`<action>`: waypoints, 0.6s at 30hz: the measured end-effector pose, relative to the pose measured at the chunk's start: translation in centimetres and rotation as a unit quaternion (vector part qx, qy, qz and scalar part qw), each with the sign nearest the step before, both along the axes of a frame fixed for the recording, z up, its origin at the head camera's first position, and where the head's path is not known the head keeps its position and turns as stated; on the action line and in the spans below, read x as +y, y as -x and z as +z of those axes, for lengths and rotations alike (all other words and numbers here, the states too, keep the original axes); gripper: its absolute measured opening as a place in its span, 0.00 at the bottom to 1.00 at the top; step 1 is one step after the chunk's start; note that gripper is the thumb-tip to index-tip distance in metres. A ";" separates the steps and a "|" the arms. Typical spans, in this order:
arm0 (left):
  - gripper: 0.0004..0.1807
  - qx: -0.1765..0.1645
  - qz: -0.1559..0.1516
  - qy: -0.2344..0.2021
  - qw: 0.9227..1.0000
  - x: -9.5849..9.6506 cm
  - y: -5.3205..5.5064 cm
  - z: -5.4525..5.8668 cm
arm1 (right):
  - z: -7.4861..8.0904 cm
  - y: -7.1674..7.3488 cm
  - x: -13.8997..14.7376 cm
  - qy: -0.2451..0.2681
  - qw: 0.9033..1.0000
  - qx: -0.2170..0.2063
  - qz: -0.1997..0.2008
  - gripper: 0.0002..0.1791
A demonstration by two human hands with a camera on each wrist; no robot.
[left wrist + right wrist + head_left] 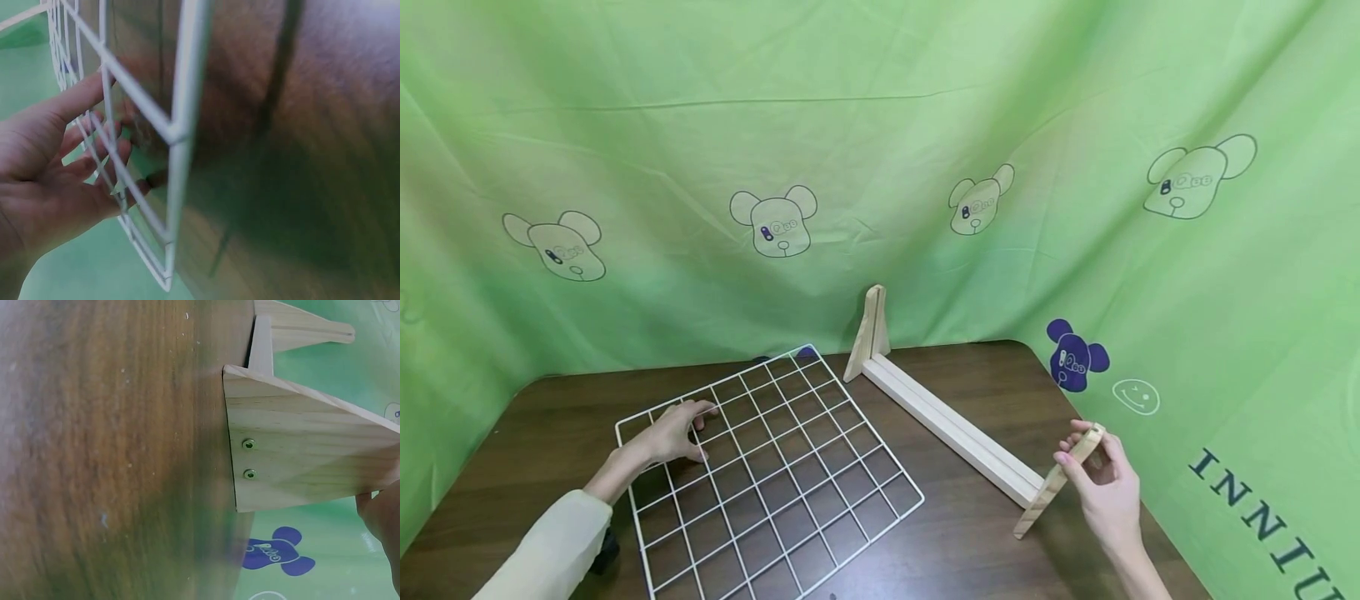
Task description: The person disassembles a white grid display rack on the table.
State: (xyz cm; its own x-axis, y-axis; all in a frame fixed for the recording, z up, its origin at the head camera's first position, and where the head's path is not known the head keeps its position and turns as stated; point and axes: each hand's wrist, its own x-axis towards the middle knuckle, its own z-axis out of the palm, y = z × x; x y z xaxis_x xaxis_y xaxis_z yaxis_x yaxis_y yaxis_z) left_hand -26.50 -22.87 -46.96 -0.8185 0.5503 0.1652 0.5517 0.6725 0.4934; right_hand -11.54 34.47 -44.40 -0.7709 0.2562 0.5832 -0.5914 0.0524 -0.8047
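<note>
A white wire grid panel [867,422] is at the left of the table, and my left hand [673,433] grips it near its far left edge. In the left wrist view, the thumb and fingers of the left hand [44,156] reach around and through the wires [180,140]. To the right is a wooden stand with a long grooved crossbar [955,429] between two upright end pieces. My right hand [1108,492] pinches the top of the near end piece [1045,496]. Two bolt heads [249,459] show on that piece's outer face. The far end piece [870,329] stands upright, untouched.
The dark brown wooden table [970,550] reaches back to a green printed curtain [880,275], which hangs around its far and side edges. A small dark object [604,552] is partly hidden by the left sleeve [561,533].
</note>
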 end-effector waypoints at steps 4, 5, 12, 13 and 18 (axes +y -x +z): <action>0.36 -0.019 -0.007 0.017 1.000 0.0 0.2 0.3 | 0.1 0.0 -0.1 0.007 1.000 0.007 0.008 0.27; 0.36 -0.021 -0.006 0.024 0.999 0.0 0.2 0.4 | 0.1 0.0 -0.1 0.006 1.000 0.005 0.007 0.27; 0.36 -0.059 0.004 0.043 0.997 0.0 0.1 0.8 | 0.3 -0.1 0.4 -0.006 0.999 -0.031 0.014 0.28; 0.36 -0.063 0.004 0.042 0.997 0.1 0.0 0.9 | 0.3 -0.1 0.6 -0.015 0.999 -0.033 0.022 0.28; 0.36 -0.063 0.003 0.044 0.997 0.3 -0.1 1.1 | 0.7 -0.1 1.8 -0.075 0.993 -0.033 0.085 0.29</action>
